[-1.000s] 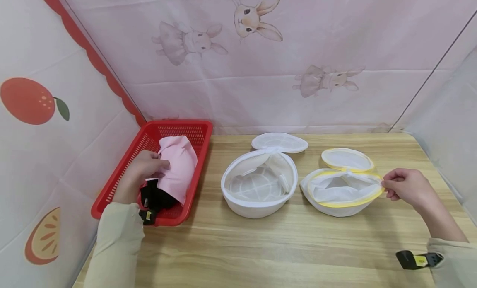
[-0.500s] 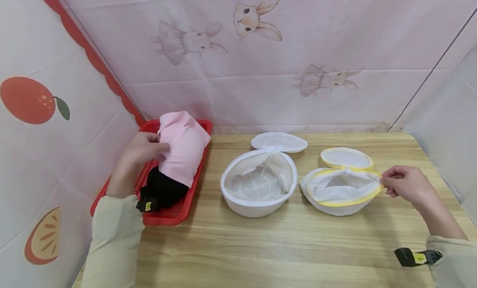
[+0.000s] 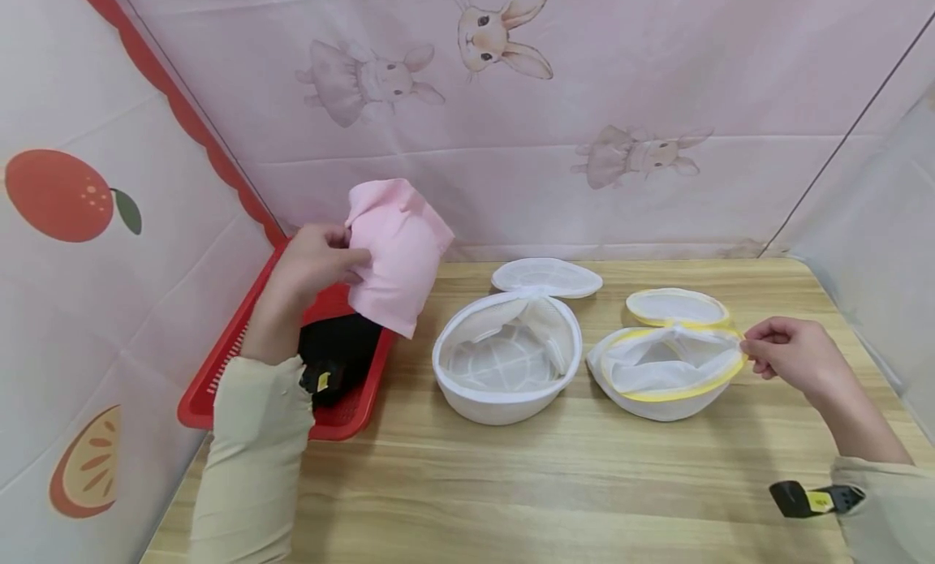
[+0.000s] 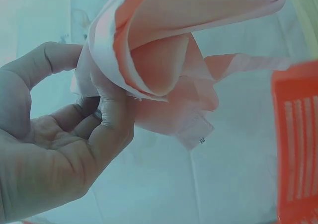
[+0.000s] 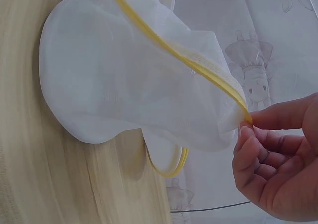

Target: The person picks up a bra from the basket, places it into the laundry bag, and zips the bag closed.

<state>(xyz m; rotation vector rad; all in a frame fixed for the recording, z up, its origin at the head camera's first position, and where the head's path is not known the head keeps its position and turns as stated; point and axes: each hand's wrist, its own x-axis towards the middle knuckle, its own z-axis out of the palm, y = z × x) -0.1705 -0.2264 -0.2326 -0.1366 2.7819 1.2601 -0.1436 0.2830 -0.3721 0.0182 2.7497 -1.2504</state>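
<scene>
My left hand (image 3: pixel 314 260) pinches a pink garment (image 3: pixel 400 256) between thumb and fingers. It hangs folded in the air above the right side of the red basket. In the left wrist view a small label (image 4: pixel 196 132) dangles from the thin pink fabric. On the right, my right hand (image 3: pixel 792 357) pinches the yellow-trimmed rim of a white mesh laundry bag (image 3: pixel 665 407), whose mouth gapes and whose lid (image 3: pixel 678 306) lies folded back. The right wrist view shows thumb and forefinger at the yellow edge (image 5: pixel 218 80).
The red plastic basket (image 3: pixel 343 432) at left holds black fabric (image 3: pixel 339 345). Between the hands stands a white-trimmed mesh laundry bag (image 3: pixel 500 410), its lid (image 3: pixel 548 277) flipped back. Bare wooden table (image 3: pixel 526 491) lies in front; a patterned curtain (image 3: pixel 511 191) rises behind.
My left hand has lifted the pink garment up out of the basket and moved it rightward, uncovering more of the black fabric. My right hand keeps its hold on the bag's rim, shifting only slightly.
</scene>
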